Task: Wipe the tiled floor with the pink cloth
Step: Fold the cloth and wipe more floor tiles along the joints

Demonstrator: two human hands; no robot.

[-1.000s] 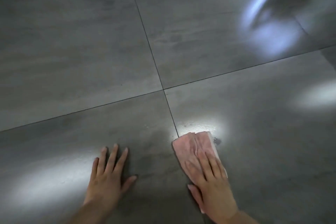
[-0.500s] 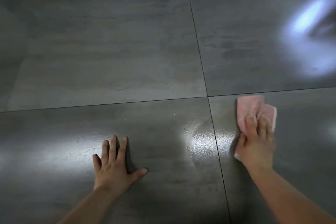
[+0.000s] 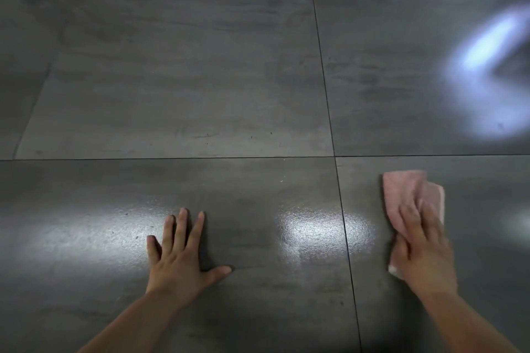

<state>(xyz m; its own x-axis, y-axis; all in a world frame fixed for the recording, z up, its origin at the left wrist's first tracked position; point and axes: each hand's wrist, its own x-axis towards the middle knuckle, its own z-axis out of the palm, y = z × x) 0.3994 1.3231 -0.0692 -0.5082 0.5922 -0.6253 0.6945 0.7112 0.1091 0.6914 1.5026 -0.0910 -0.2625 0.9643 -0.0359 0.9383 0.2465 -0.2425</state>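
The pink cloth [image 3: 401, 195] lies folded on the dark grey tiled floor [image 3: 200, 80], on the near right tile just right of the grout line. My right hand [image 3: 421, 249] presses down on its near half, fingers over it and thumb curled around its left edge; the cloth's far end sticks out beyond the fingertips. My left hand [image 3: 180, 258] rests flat on the near left tile, fingers spread, holding nothing.
Thin dark grout lines [image 3: 338, 209] cross between the hands, meeting just beyond them. Bright light reflections [image 3: 324, 229] shine on the glossy tiles near the hands and at the far right [image 3: 487, 46]. Small specks dot the far left tile.
My right hand has slid the cloth from beside the grout line to the right, further onto the right tile. The view has swung left; my left hand stays planted.
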